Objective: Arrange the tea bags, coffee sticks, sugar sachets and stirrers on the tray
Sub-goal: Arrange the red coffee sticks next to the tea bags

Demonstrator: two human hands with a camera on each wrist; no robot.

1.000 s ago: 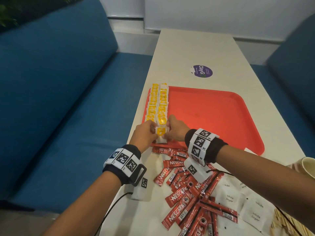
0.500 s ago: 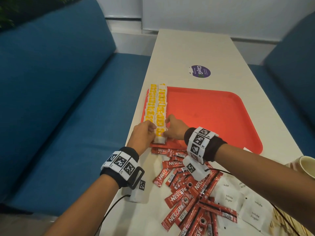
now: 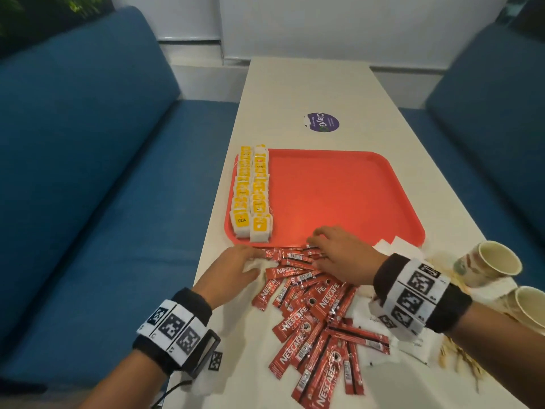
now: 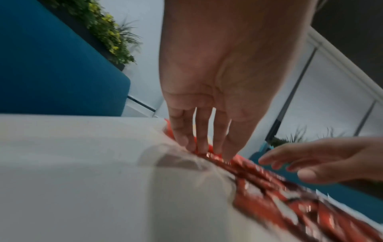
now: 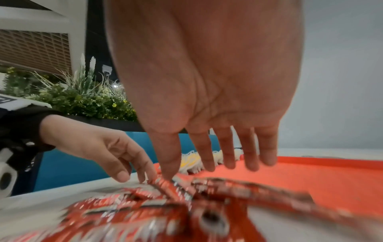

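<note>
The red tray (image 3: pixel 339 190) carries two rows of yellow tea bags (image 3: pixel 250 199) along its left side. A pile of red coffee sticks (image 3: pixel 309 314) lies on the table just in front of the tray. My left hand (image 3: pixel 253 261) reaches in from the left, its straight fingers (image 4: pixel 202 147) touching the far sticks (image 4: pixel 248 168). My right hand (image 3: pixel 318 243) hovers spread over the same sticks (image 5: pixel 165 185) at the tray's near edge, and its fingertips (image 5: pixel 167 172) brush one. White sugar sachets (image 3: pixel 395 243) and wooden stirrers (image 3: pixel 460 358) lie to the right.
Two paper cups (image 3: pixel 489 264) lie on their sides at the table's right edge. A purple round sticker (image 3: pixel 323 122) is on the table beyond the tray. Blue sofa seats (image 3: pixel 88 202) flank the white table (image 3: pixel 295 84) on both sides.
Both hands have let go of the nearest tea bag in the right row and drawn back off the tray onto the coffee stick pile. The tea bag rows stay in place.
</note>
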